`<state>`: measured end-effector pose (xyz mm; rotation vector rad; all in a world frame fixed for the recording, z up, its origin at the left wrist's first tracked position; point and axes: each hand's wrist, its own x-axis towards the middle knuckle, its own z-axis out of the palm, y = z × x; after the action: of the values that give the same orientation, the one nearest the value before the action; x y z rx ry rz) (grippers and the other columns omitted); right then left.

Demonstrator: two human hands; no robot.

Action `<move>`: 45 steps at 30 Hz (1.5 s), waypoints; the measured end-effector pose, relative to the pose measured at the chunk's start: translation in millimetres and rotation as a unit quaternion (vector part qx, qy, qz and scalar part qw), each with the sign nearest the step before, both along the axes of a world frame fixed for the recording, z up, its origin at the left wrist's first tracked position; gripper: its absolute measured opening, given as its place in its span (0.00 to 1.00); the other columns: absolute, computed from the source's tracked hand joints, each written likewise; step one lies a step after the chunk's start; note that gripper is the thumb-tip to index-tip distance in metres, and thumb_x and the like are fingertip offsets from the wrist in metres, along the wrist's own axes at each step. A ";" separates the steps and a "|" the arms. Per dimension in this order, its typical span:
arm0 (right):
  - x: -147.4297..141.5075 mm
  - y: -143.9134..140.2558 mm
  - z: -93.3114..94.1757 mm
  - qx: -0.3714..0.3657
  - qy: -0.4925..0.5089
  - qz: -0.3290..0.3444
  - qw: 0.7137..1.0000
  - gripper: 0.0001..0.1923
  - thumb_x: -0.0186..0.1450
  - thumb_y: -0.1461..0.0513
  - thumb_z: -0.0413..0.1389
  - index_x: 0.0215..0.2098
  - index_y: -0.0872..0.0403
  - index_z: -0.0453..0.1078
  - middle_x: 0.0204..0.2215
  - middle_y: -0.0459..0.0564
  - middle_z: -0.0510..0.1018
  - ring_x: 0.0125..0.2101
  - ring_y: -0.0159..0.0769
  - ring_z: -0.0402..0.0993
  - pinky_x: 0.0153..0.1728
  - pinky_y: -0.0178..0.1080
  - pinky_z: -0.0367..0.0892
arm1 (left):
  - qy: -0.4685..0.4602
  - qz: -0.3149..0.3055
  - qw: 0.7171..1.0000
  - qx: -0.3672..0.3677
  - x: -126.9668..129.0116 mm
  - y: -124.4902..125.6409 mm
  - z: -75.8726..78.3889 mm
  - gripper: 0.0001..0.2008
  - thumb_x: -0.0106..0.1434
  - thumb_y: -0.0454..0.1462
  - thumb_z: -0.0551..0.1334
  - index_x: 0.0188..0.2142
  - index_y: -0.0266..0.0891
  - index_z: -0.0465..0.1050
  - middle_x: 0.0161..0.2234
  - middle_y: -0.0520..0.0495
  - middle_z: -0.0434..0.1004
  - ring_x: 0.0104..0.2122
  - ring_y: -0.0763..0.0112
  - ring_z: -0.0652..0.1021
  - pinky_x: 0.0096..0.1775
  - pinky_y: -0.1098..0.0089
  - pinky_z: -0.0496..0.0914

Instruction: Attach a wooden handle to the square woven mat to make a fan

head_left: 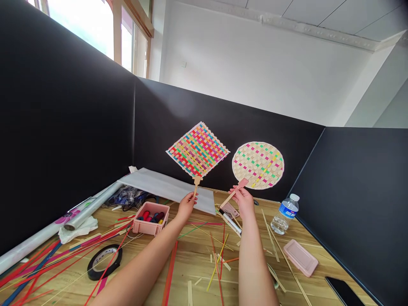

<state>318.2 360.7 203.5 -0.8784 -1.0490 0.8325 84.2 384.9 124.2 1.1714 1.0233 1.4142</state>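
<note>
Upright in my left hand (pixel 187 205) is a diamond-shaped woven fan (pixel 199 151), its strips red, pink, blue, green and tan. My fingers close round its short wooden handle. A round woven fan (pixel 258 165), mostly cream with pink, green and yellow squares, is held up by my right hand (pixel 242 199). Its handle slants down to the left through my fingers, with a pink piece where it meets the fan. The two fans stand side by side, apart, above the table. Both arms reach forward over the tabletop.
A pink box (pixel 151 217) of thread spools and a black tape roll (pixel 104 262) lie left, among coloured strips (pixel 47 272). On the right are a water bottle (pixel 284 213), a pink case (pixel 300 257) and a phone (pixel 343 290). Black panels (pixel 153 127) enclose the table.
</note>
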 end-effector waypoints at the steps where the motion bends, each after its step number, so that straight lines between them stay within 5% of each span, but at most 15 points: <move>1: 1.4 0.0 -0.6 -0.003 -0.007 0.003 1.000 0.22 0.48 0.51 0.69 0.35 0.55 0.76 0.31 0.52 0.81 0.33 0.40 0.79 0.36 0.42 0.74 | 0.000 0.002 1.000 0.000 -1.0 1.1 -0.1 0.15 0.67 0.42 0.59 0.49 0.35 0.70 0.46 0.43 0.74 0.42 0.66 0.76 0.43 0.60 0.74; 22: 19.6 -1.5 -6.7 -0.060 -0.102 0.024 0.993 0.23 0.47 0.49 0.68 0.35 0.56 0.78 0.30 0.52 0.81 0.29 0.40 0.78 0.34 0.41 0.71 | 0.012 -0.002 1.000 -0.011 -13.3 16.3 -4.0 0.16 0.67 0.42 0.59 0.50 0.36 0.69 0.48 0.42 0.73 0.44 0.65 0.76 0.44 0.59 0.74; 30: 26.9 6.5 -12.3 -0.031 -0.045 -0.048 0.997 0.26 0.47 0.46 0.67 0.37 0.55 0.77 0.34 0.53 0.80 0.27 0.37 0.76 0.30 0.39 0.69 | 0.030 0.010 0.999 -0.018 -14.5 21.7 -9.1 0.16 0.67 0.42 0.59 0.51 0.37 0.69 0.49 0.42 0.72 0.45 0.64 0.76 0.45 0.58 0.74; 35: 28.4 12.1 -20.4 -0.021 -0.016 -0.084 0.996 0.29 0.47 0.45 0.67 0.38 0.56 0.75 0.27 0.47 0.77 0.22 0.29 0.70 0.24 0.34 0.63 | 0.030 0.017 0.999 -0.042 -17.2 21.7 -15.5 0.17 0.67 0.42 0.59 0.51 0.36 0.69 0.49 0.42 0.72 0.45 0.64 0.76 0.45 0.58 0.74; 40: 22.9 17.8 -28.0 -0.027 -0.012 -0.090 0.995 0.19 0.62 0.49 0.60 0.40 0.57 0.72 0.19 0.38 0.66 0.15 0.21 0.55 0.16 0.29 0.51 | 0.021 0.031 0.998 -0.050 -21.3 24.5 -22.0 0.17 0.67 0.42 0.60 0.52 0.36 0.69 0.50 0.42 0.72 0.46 0.63 0.76 0.47 0.57 0.73; 45: 21.3 24.2 -34.6 -0.051 -0.022 -0.114 0.992 0.12 0.69 0.56 0.54 0.41 0.58 0.69 0.22 0.39 0.67 0.16 0.21 0.58 0.16 0.27 0.56 | 0.006 0.040 0.997 -0.062 -21.0 27.1 -26.7 0.17 0.66 0.42 0.60 0.52 0.36 0.68 0.51 0.42 0.72 0.46 0.63 0.76 0.47 0.56 0.73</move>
<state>339.5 384.9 168.9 -1.0852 -0.9293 0.6808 63.2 412.0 97.5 1.0600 1.1606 1.3857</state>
